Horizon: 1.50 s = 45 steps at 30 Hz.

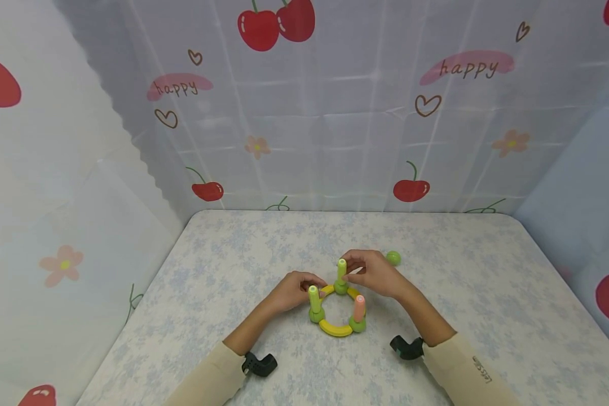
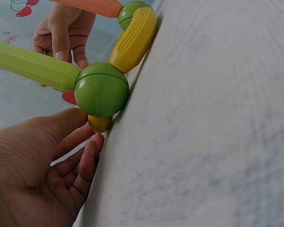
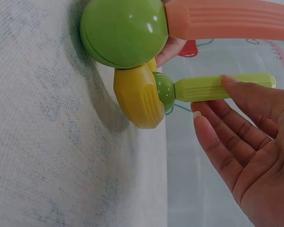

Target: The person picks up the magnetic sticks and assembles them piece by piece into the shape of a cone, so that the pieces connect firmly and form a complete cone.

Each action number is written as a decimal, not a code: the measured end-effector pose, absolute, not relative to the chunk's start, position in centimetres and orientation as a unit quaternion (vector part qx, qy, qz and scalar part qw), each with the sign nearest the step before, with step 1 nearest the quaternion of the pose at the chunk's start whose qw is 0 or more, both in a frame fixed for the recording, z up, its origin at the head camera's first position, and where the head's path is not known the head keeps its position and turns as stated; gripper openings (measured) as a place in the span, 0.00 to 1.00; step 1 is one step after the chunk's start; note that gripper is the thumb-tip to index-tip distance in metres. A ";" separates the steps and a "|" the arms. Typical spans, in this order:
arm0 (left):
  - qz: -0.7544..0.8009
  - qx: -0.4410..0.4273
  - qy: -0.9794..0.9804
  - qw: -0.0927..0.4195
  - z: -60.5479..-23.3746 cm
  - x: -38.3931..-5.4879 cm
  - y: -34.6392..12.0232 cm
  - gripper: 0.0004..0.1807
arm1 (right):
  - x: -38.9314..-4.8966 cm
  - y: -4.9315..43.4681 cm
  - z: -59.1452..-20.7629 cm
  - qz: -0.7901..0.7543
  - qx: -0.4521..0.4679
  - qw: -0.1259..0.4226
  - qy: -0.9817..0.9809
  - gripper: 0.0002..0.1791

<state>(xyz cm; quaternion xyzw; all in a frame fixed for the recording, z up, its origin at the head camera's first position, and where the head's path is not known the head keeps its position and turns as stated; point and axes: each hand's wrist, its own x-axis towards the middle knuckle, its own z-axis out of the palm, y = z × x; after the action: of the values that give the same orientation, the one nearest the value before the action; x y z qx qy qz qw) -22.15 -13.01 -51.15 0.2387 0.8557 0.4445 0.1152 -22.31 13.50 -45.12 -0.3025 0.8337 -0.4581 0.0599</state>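
Note:
A toy ring of yellow curved rods [image 1: 336, 329] joined by green balls [image 2: 102, 90] lies on the table. From the balls rise a light green rod [image 1: 314, 299] at the left, a coral rod [image 1: 359, 309] at the front right and another light green rod [image 3: 199, 88] at the back. My right hand [image 1: 375, 273] pinches this back rod between thumb and fingers. Beside the left ball, my left hand [image 1: 292, 291] holds a yellow curved rod [image 2: 100, 123] with thumb and fingertips; most of that piece is hidden behind the ball in the left wrist view.
Behind my right hand lies a loose green ball [image 1: 393, 258]. The table [image 1: 223, 248] has a pale blue patterned cover, and printed curtains [image 1: 314, 135] stand along its back and sides. Each forearm carries a black wrist camera [image 1: 407, 347].

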 end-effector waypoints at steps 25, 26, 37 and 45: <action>0.441 0.239 0.858 0.107 -51.5 -22.2 -13.1 0.13 | -24.5 19.9 -44.5 -0.400 -0.206 -0.055 0.891 0.28; 0.440 0.240 0.859 0.107 -51.5 -22.2 -13.1 0.12 | -24.6 20.2 -44.6 -0.397 -0.201 -0.056 0.894 0.28; 0.438 0.242 0.860 0.105 -51.6 -22.2 -13.1 0.13 | -25.5 22.5 -45.9 -0.330 -0.153 -0.017 0.931 0.26; 0.437 0.242 0.859 0.109 -51.6 -22.3 -13.2 0.13 | -25.8 22.6 -46.6 -0.295 -0.151 0.012 0.943 0.24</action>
<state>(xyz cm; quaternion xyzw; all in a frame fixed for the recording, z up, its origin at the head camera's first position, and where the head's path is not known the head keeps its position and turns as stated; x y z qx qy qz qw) -22.29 -13.16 -51.61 0.2425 0.8593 0.4370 0.1087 -25.76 22.56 -46.63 -0.1507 0.9434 -0.2953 0.0119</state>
